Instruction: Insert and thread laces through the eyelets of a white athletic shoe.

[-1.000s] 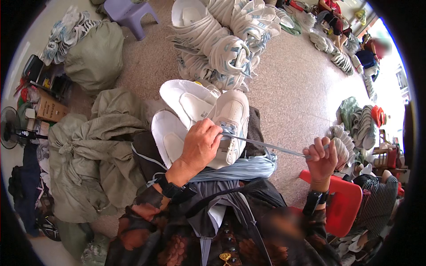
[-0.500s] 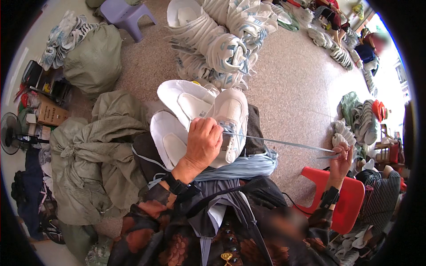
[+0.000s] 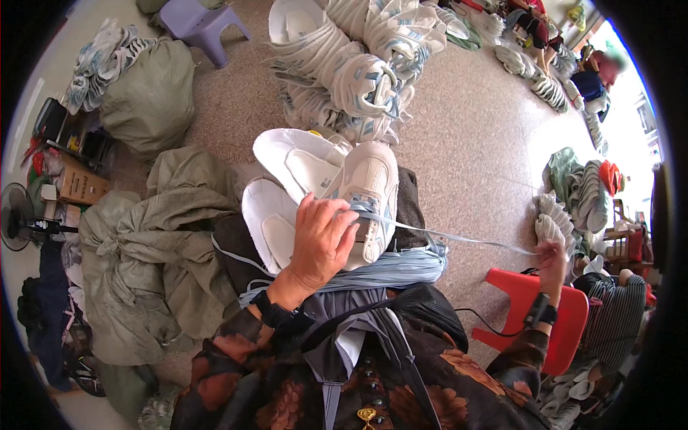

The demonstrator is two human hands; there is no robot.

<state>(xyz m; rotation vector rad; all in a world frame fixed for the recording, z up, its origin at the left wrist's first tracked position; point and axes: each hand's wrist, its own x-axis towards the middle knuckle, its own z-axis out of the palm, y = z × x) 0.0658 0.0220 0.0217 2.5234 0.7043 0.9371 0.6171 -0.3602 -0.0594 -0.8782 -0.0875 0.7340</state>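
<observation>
On my lap lies a white sneaker upper (image 3: 373, 168) with light blue trim, its toe pointing away from me. A pale blue shoelace (image 3: 459, 239) runs from its eyelets out to the right. My left hand (image 3: 319, 240) is at the left side of the eyelets, fingertips pinching the lace there. Far to the right, above the red stool, my right hand (image 3: 550, 265) grips the lace toward its other end; its fingertips are partly blurred. White shoe pieces with insoles (image 3: 276, 226) lie left of the upper. Below it rests a bundle of blue laces (image 3: 408, 266).
Stacked white uppers (image 3: 344, 64) stand on the floor ahead. Olive sacks (image 3: 143, 272) lie at the left, with a fan (image 3: 16, 215) beyond. A purple stool (image 3: 201, 29) is far left; a red stool (image 3: 552, 326) is near right. Other people sit at the far right.
My right hand has lowered slightly and turned, and the lace now sags a little. My left hand has shifted slightly left and down, its fingers less tightly curled.
</observation>
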